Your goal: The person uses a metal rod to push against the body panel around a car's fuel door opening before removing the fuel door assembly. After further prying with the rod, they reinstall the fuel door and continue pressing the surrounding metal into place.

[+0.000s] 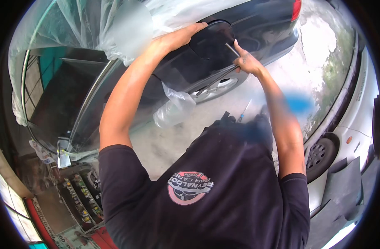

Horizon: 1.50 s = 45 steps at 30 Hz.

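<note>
In the head view, my left hand [182,36] lies on the dark car's rear side, fingers stretched out together. Its fingertips reach the upper left edge of a rounded dark fuel door [212,39]. My right hand [247,63] is closed around a thin metal rod [218,79], just right of that door. One short end of the rod points up across the door's lower right edge. The long part slants down left in front of the wheel [217,89]. A crumpled clear plastic piece [175,106] hangs along the car's lower side.
Clear plastic sheeting [82,25] drapes over the car's roof and door. A screwdriver with a blue handle [242,117] shows at my waist. To the right stands a silver vehicle [356,124]. A shelf of small items [79,195] is at the lower left.
</note>
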Available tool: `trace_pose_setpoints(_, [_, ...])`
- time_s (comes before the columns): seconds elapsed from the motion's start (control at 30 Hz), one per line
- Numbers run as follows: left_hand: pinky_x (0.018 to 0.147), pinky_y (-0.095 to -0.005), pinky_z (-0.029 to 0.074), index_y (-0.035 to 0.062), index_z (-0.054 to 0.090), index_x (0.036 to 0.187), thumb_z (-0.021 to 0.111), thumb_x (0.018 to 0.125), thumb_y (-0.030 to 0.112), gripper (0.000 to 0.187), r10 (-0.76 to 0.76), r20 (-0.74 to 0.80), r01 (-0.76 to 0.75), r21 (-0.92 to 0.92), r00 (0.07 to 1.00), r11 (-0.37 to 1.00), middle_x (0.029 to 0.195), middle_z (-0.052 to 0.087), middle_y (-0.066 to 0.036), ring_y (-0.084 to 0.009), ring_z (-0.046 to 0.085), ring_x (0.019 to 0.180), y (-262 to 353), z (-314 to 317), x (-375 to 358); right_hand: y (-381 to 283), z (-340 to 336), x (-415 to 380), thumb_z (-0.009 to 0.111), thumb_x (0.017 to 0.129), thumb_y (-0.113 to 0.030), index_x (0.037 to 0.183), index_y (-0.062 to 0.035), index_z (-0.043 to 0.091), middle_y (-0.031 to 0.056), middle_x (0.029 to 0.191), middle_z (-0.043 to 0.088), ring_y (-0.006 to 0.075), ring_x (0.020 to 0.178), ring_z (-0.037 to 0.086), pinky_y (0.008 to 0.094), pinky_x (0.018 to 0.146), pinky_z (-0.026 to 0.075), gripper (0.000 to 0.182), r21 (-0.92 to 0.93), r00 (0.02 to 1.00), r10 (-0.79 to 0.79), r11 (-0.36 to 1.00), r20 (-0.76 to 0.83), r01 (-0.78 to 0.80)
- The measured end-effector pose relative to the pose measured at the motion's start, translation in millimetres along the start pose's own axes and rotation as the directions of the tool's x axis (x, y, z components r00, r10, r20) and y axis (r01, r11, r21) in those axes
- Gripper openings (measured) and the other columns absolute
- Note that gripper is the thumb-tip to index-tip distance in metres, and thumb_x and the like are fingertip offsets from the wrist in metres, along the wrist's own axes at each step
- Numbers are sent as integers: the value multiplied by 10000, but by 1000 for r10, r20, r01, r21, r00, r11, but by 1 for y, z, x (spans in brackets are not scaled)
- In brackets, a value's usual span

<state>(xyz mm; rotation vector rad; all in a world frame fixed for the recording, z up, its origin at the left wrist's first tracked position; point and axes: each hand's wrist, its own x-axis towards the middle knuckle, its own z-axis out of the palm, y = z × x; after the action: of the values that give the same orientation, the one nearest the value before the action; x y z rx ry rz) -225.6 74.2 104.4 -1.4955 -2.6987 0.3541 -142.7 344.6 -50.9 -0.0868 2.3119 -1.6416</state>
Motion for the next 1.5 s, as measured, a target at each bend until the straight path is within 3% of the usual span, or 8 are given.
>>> trace_pose_setpoints(0.13, [1233, -369, 356, 119, 482, 1590, 440, 1128, 344, 515, -139, 46, 130, -708, 989, 694, 1553, 570, -55, -255, 530, 1418, -18, 23, -3, -28, -12, -7, 564, 865, -51, 1730, -139, 155, 137, 757, 666, 126, 546, 579, 295, 450, 381, 961, -62, 983, 166, 985, 77, -162])
trace_pose_setpoints(0.6, [1073, -362, 520, 111, 622, 1462, 562, 1077, 189, 397, -451, -244, 330, -411, 858, 850, 1398, 689, -101, -260, 642, 1295, 17, 16, -108, -22, -8, 21, 520, 981, -6, 1711, -193, 199, 119, 730, 632, 46, 436, 348, 249, 388, 242, 819, -80, 950, 263, 964, 167, -253])
trace_pose_setpoints(0.73, [1120, -366, 507, 98, 568, 1505, 499, 1070, 155, 444, -624, 4, -13, -1000, 781, -22, 1554, 568, -26, -229, 562, 1399, 29, 53, -122, -26, -7, 19, 535, 989, -17, 1703, -187, 203, 94, 728, 604, 47, 452, 334, 234, 408, 228, 806, -81, 935, 315, 949, 164, -305])
trace_pose_setpoints(0.8, [1105, -358, 456, 158, 623, 1339, 497, 1106, 316, 309, -204, -768, 444, 115, 607, 888, 1435, 625, 31, -183, 588, 1286, 14, 99, -114, -19, -9, 22, 539, 987, -17, 1710, -190, 179, 90, 731, 602, 48, 457, 338, 232, 415, 232, 825, -96, 933, 335, 941, 128, -325])
trace_pose_setpoints(0.93, [1059, -395, 533, 179, 634, 1451, 587, 1010, 65, 457, -384, -632, 135, -405, 673, 904, 1409, 670, -34, -246, 637, 1284, 16, 103, -107, -40, 3, 9, 548, 979, -11, 1726, -191, 108, 84, 743, 604, 49, 469, 353, 235, 426, 248, 885, -3, 926, 373, 928, 62, -373])
trace_pose_setpoints(1.03, [1073, -453, 511, 8, 645, 1321, 489, 992, 214, 419, 108, -956, 665, 267, 271, 698, 1335, 674, -224, -348, 661, 1233, 0, 135, -74, -46, 7, 5, 546, 976, 0, 1729, -172, 78, 87, 746, 610, 52, 475, 368, 236, 427, 255, 904, 23, 932, 353, 934, 87, -356])
trace_pose_setpoints(1.23, [1165, -448, 440, -8, 566, 1430, 504, 982, 207, 501, 34, -970, 627, 182, 240, 758, 1460, 588, -226, -348, 570, 1361, 4, 146, -67, -57, 12, 1, 533, 977, 14, 1731, -169, 69, 89, 750, 618, 55, 477, 380, 235, 426, 264, 904, 70, 924, 373, 923, 79, -379])
trace_pose_setpoints(1.5, [1053, -397, 508, 163, 597, 1406, 545, 1048, 211, 365, -429, -752, 158, -408, 500, 899, 1374, 669, -49, -242, 658, 1196, 14, 115, -101, -49, -1, 5, 536, 982, 5, 1731, -169, 72, 89, 748, 625, 54, 477, 376, 239, 427, 255, 898, 129, 922, 360, 917, 142, -378])
